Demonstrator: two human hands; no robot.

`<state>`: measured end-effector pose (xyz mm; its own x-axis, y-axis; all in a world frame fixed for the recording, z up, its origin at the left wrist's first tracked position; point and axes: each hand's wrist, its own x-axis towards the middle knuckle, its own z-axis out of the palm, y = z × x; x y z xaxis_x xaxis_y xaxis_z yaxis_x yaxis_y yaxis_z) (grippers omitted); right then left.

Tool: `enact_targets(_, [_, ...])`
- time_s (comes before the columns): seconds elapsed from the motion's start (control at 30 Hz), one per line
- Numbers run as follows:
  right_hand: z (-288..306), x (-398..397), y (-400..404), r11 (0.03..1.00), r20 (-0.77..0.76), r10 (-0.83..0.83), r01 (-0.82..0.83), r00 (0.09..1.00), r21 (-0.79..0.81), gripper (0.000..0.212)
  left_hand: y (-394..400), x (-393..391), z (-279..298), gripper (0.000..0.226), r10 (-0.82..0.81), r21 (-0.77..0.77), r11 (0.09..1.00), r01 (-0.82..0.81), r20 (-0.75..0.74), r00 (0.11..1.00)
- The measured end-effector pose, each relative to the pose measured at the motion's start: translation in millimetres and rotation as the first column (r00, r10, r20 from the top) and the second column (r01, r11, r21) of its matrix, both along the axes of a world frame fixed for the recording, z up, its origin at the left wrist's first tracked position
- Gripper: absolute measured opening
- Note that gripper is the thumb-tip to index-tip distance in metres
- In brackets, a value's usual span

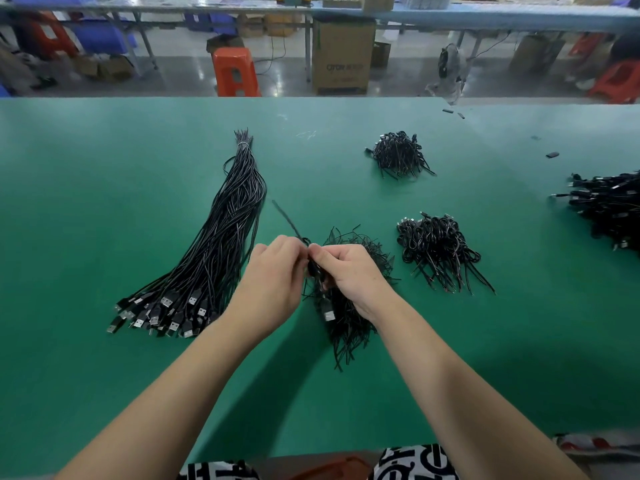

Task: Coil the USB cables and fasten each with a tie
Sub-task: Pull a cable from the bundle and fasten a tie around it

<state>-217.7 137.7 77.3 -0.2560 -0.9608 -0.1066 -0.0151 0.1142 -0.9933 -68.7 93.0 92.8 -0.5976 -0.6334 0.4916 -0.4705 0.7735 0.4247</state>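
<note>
Both hands meet above the green matte table (104, 209), just right of the long bundle of straight black USB cables (221, 237), taken here as the landmark.

Left hand (273, 278): fingers curled, tips pinching a thin black tie (289, 221) whose free end sticks up and away toward the bundle's upper half.

Right hand (349, 275): fingers curled around a coiled black USB cable (316, 271); the cable sits between the two hands, touching both. Its silver-tipped USB plug (327, 311) hangs below the right palm.

Directly under the hands, right of the bundle's plug end, lies a loose heap of thin black ties (349, 327).

The bundle is bound near its far tip by a pale band; its silver plugs fan out at the near end, left of the left wrist.

Further right of the bundle: one pile of coiled black cables (440, 251) beside the tie heap, a second smaller pile (398, 154) further back, and a third pile (609, 209) at the table's right edge, well apart.

Beyond the table's far edge: an orange plastic stool (235, 71) and a brown cardboard box (341, 57) on the floor.
</note>
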Motion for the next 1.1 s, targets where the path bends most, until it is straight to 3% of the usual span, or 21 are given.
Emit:
enact_targets(0.1, [1,-3,0,0.998,-0.002,-0.009,0.010,1.000,0.069,0.022,-4,5,-5,0.014,-0.006,-0.330,0.940,0.083,0.227,0.974])
enact_targets(0.17, [1,-7,-1,0.995,0.039,-0.033,0.029,0.999,0.093,0.020,-3,5,-7,0.014,-0.018,-0.332,0.939,0.092,0.220,0.975])
enact_targets(0.27, [2,-7,-1,1.000,0.130,0.000,-0.003,0.991,0.022,0.010,0,2,-4,0.010,-0.014,-0.020,1.000,0.014,0.016,1.000])
enact_targets(0.37, [4,-9,1,0.988,0.242,0.150,-0.135,0.959,-0.076,0.021,-6,0,-2,0.013,0.110,0.347,0.937,-0.049,-0.158,0.981])
enact_targets(0.43, [4,-11,3,0.976,0.212,0.210,-0.190,0.955,-0.110,0.029,-11,-1,-2,0.017,0.185,0.511,0.858,-0.049,-0.218,0.958])
enact_targets(0.5, [4,-10,2,0.986,0.081,0.145,-0.137,0.986,-0.093,0.027,-11,-1,-3,0.019,0.217,0.560,0.827,-0.047,-0.241,0.946])
enact_targets(0.6, [2,-7,1,0.998,-0.137,-0.017,0.010,0.990,-0.056,0.015,-8,-3,-4,0.017,0.205,0.485,0.871,-0.074,-0.223,0.953])
enact_targets(0.67, [0,-4,1,0.999,-0.151,-0.032,0.025,0.988,-0.044,0.015,-4,-4,-3,0.014,0.156,0.357,0.931,-0.075,-0.205,0.966])
enact_targets(0.73, [0,-4,2,1.000,-0.122,-0.004,0.004,0.993,-0.007,0.028,-3,-3,-3,0.011,0.072,0.074,0.995,-0.064,-0.113,0.991])
enact_targets(0.83, [0,-5,4,0.995,-0.056,0.090,-0.087,0.994,0.053,0.039,-9,5,-9,0.018,-0.019,-0.313,0.949,0.050,0.102,0.995])
enact_targets(0.97, [5,-8,9,0.978,0.020,0.198,-0.199,0.980,0.059,0.049,-17,13,-14,0.023,-0.044,-0.388,0.917,0.094,0.134,0.990])
enact_targets(1.1, [9,-7,11,0.966,-0.066,0.256,-0.257,0.965,-0.016,0.033,-14,13,-13,0.009,-0.048,-0.327,0.944,0.043,-0.004,0.999])
